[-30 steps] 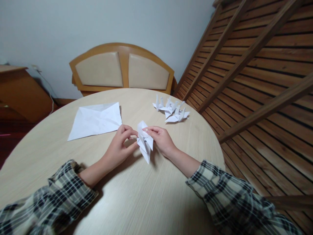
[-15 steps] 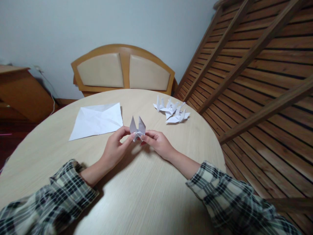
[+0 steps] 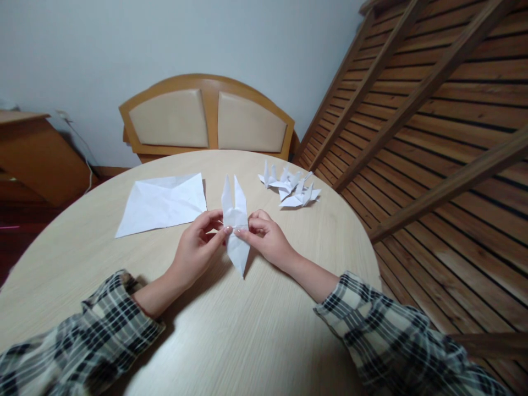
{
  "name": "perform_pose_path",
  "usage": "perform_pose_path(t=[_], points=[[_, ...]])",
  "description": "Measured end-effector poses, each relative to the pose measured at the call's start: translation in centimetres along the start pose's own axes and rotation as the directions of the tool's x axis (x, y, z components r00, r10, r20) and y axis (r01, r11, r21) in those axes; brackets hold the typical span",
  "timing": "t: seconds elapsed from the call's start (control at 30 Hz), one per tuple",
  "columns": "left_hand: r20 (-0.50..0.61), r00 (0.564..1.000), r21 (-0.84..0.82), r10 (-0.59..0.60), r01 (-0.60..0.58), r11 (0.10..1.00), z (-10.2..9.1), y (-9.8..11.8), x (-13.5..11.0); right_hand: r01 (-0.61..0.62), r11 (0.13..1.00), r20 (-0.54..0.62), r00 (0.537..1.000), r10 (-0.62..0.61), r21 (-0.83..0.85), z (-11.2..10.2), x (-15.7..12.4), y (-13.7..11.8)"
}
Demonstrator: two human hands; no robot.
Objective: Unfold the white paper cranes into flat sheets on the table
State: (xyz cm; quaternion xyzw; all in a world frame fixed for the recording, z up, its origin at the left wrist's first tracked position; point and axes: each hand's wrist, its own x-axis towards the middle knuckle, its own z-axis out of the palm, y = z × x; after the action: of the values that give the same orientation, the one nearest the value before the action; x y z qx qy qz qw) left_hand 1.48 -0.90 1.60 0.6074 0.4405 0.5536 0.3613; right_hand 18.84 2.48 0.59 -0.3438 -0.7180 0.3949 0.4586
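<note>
Over the round, pale wood-grain desk (image 3: 256, 330) you have the folded white paper piece (image 3: 238, 254), two narrow points facing away from you and one broader point facing toward you, with the fingers of your left hand (image 3: 197, 241) and right hand (image 3: 271, 240) closed on its middle from opposite sides. Expect it to be very light and not slippery, fairly stiff along its layered creases but soft, easily bent or torn at the thin tips. Your safest hold is a gentle pinch at that likely thicker middle, leaving the slender points unpressed.
</note>
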Motion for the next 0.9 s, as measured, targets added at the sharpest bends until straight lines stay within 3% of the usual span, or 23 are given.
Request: perform_pose_path(t=[0.13,0.3,0.5,0.67,0.9], points=[[-0.026,0.998,-0.135,-0.049,0.045,0.990,0.2,0.1,0.1,-0.038,0.988,0.082,0.996,0.026,0.151,0.1,-0.1,-0.2],[-0.007,0.998,-0.259,-0.066,0.062,0.964,0.1,-0.3,0.3,-0.102,0.934,0.079,0.994,0.079,0.342,0.4,-0.1,0.0],[0.092,0.995,-0.056,-0.045,0.050,0.997,-0.2,-0.9,0.3,-0.084,0.934,0.060,0.996,0.067,0.346,0.5,0.2,0.3],[0.169,0.984,-0.070,-0.055,0.067,0.995,-0.1,-0.9,0.0,-0.064,0.932,0.049,0.998,0.050,0.356,0.5,0.2,0.4],[0.114,0.993,-0.031,-0.011,0.015,0.999,0.2,-0.5,0.0,0.015,0.970,-0.075,0.997,0.003,0.243,0.4,0.2,0.2]])
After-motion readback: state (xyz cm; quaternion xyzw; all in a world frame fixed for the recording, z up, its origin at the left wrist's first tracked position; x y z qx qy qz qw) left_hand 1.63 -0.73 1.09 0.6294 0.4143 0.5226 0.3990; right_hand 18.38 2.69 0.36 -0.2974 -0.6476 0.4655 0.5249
